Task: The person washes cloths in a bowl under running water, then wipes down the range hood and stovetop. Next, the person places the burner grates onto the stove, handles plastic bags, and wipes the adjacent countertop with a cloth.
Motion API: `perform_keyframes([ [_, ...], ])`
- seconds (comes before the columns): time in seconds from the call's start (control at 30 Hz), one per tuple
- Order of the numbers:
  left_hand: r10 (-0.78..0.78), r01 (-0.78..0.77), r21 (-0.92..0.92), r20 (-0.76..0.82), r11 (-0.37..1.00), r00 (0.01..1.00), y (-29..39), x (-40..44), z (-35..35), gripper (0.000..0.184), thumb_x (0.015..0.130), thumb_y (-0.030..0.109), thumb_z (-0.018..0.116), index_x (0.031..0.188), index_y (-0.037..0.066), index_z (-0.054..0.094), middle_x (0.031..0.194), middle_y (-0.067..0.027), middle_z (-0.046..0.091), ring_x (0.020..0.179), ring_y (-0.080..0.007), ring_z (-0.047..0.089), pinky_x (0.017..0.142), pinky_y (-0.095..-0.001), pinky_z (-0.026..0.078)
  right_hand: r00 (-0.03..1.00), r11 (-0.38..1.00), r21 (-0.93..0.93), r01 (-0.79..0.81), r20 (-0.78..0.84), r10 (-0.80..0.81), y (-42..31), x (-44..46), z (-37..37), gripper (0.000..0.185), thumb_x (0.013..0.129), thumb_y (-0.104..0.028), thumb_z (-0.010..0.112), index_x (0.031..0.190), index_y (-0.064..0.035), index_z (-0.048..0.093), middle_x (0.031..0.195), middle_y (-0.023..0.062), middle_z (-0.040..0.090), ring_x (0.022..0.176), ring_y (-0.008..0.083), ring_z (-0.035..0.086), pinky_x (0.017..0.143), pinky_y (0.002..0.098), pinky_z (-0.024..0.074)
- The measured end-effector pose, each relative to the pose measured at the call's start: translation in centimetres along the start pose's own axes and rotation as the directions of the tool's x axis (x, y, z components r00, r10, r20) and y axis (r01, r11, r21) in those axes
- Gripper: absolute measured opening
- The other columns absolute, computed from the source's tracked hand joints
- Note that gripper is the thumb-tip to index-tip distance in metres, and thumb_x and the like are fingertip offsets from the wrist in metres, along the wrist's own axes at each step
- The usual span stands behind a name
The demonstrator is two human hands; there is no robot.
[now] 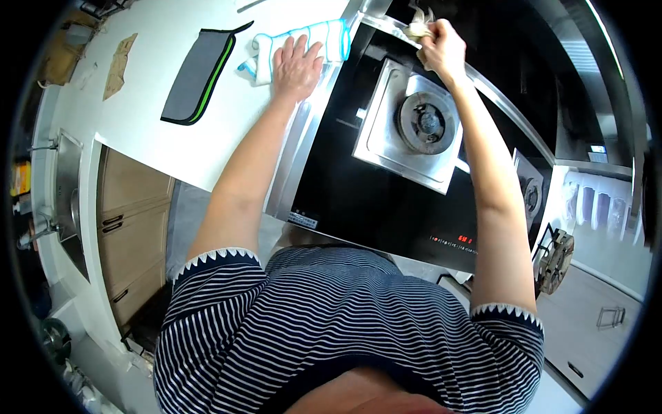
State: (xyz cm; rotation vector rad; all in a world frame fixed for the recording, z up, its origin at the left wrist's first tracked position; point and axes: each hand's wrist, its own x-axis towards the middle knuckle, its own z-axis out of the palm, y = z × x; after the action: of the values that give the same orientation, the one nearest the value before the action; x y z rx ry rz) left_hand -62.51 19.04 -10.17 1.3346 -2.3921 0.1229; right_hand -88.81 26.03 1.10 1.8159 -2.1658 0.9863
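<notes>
My left hand [298,67] lies flat with its fingers spread on a white cloth with blue stripes [332,40], which rests on the white counter beside the stove. My right hand [443,50] reaches to the back edge of the black stove [331,176]. Its fingers are closed on a crumpled, pale yellowish thing [419,26] whose kind I cannot make out. Below the right hand sits a gas burner [427,123] in a square steel tray [378,141].
A grey mat with black and green edging [194,77] and a brown scrap [120,67] lie on the white counter [148,134]. A second burner [532,194] is right of my forearm. Red digits [465,239] glow at the stove's front. A sink [69,186] is far left.
</notes>
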Motion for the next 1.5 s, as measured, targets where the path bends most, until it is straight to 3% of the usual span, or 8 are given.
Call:
perform_keyframes([
  [0.17,0.009,-0.009,-0.011,0.007,1.0,1.0,0.1,0.4,-0.3,0.04,0.091,0.036,0.036,0.128,0.023,0.044,0.138,-0.0072,0.034,0.129,-0.0266,0.024,0.104,-0.0417,0.016,0.97,0.972,-0.233,-0.042,0.224,0.095,-1.5,-4.4,11.5,0.038,0.08,-0.022,0.051,0.117,-0.0136,0.051,0.121,0.0109,0.051,0.119,0.0301,0.041,0.101,0.0463,0.0278],
  [0.6,0.368,-0.348,-0.178,0.096,0.92,0.925,-8.1,3.0,-0.1,0.021,0.083,0.019,0.051,0.099,0.013,0.062,0.114,-0.0055,0.055,0.101,-0.0208,0.05,0.084,-0.0386,0.039,0.89,0.982,0.11,-0.154,0.447,0.09,-22.0,-35.8,-1.7,0.037,0.076,-0.001,0.057,0.113,-0.0071,0.057,0.11,0.0125,0.058,0.111,0.0322,0.05,0.099,0.0418,0.0323],
  [0.67,-0.116,0.412,-0.498,0.521,0.763,0.846,-10.4,4.5,-4.5,0.02,0.082,0.015,0.051,0.098,0.008,0.061,0.111,-0.0087,0.057,0.098,-0.0233,0.052,0.083,-0.0394,0.041,0.818,0.761,0.338,-0.554,0.389,0.423,-22.0,-35.2,-1.3,0.029,0.082,-0.005,0.054,0.111,-0.0053,0.056,0.106,0.0121,0.06,0.105,0.0262,0.055,0.092,0.0353,0.0408],
  [0.73,-0.035,0.182,-0.241,0.511,0.953,0.859,-14.1,6.1,-4.7,0.024,0.08,0.014,0.052,0.102,0.005,0.059,0.11,-0.0123,0.057,0.099,-0.026,0.053,0.085,-0.0392,0.042,0.537,-0.05,0.684,-0.728,0.614,0.578,-23.1,-29.6,-2.8,0.026,0.089,-0.008,0.042,0.111,-0.001,0.053,0.1,0.0071,0.059,0.094,0.0132,0.057,0.083,0.0279,0.046],
  [0.83,0.254,-0.256,-0.01,-0.114,0.967,0.961,-12.9,4.0,-6.9,0.028,0.078,0.013,0.056,0.105,0.003,0.058,0.109,-0.0157,0.057,0.1,-0.0294,0.053,0.087,-0.0364,0.042,0.594,-0.365,0.793,-0.487,0.608,0.528,-21.6,-25.1,-2.3,0.03,0.088,-0.008,0.045,0.117,-0.0001,0.048,0.107,0.0084,0.059,0.096,0.0164,0.057,0.084,0.0288,0.0462],
  [1.03,0.62,-0.349,-0.786,0.055,0.511,0.783,-0.2,-10.4,-11.4,0.035,0.079,0.01,0.057,0.114,0.005,0.055,0.123,-0.0143,0.049,0.116,-0.0284,0.044,0.1,-0.0369,0.035,0.693,0.654,0.364,-0.663,-0.033,0.721,-11.8,-31.0,-2.8,0.027,0.085,-0.014,0.054,0.108,-0.0008,0.056,0.102,0.012,0.062,0.095,0.0228,0.059,0.083,0.0306,0.0456],
  [1.2,0.69,-0.554,-0.604,-0.01,0.573,0.724,5.3,-13.6,-6.0,0.038,0.084,0.025,0.052,0.117,0.005,0.053,0.129,-0.015,0.043,0.124,-0.0317,0.035,0.103,-0.0413,0.027,0.853,0.808,-0.276,-0.52,-0.13,0.505,-8.8,-34.1,-3.4,0.035,0.082,-0.014,0.056,0.115,-0.0021,0.051,0.123,0.0144,0.05,0.118,0.0306,0.043,0.096,0.0426,0.0341],
  [1.5,0.594,-0.572,-0.223,0.043,0.789,0.803,9.3,3.4,5.2,0.044,0.087,0.03,0.039,0.123,0.007,0.048,0.131,-0.0122,0.044,0.123,-0.0298,0.037,0.102,-0.0408,0.027,0.809,0.718,-0.46,-0.523,-0.004,0.587,-10.7,-33.8,-2.5,0.048,0.088,-0.019,0.044,0.13,0.0006,0.035,0.14,0.0158,0.028,0.133,0.0313,0.019,0.106,0.0458,0.0166],
])
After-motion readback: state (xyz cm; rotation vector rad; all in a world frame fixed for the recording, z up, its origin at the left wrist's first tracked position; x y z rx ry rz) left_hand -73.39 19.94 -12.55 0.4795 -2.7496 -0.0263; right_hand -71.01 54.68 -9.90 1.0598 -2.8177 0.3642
